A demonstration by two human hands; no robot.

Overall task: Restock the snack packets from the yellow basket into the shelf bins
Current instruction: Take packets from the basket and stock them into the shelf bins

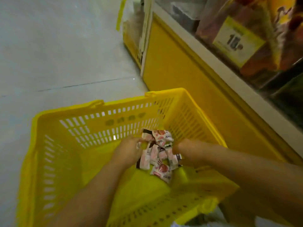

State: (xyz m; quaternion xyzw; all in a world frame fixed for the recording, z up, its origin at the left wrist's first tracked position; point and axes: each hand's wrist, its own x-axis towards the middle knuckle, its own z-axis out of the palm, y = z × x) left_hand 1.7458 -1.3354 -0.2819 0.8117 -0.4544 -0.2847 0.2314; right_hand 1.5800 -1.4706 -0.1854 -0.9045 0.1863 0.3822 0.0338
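Observation:
A yellow slatted plastic basket (54, 153) stands on the floor below me. Both my arms reach down into it. A bunch of several small white-and-pink snack packets (158, 154) sits between my palms near the basket's right wall. My left hand (129, 149) presses the bunch from the left, fingers curled round it. My right hand (185, 149) closes on it from the right. The lowest packet (161, 172) hangs under the bunch. The frame is motion-blurred.
A yellow shelf base (180, 79) with a white edge runs along the right. Above it are clear bins of packaged snacks and a yellow price tag (236, 41). Pale tiled floor (57, 46) lies to the left and beyond the basket.

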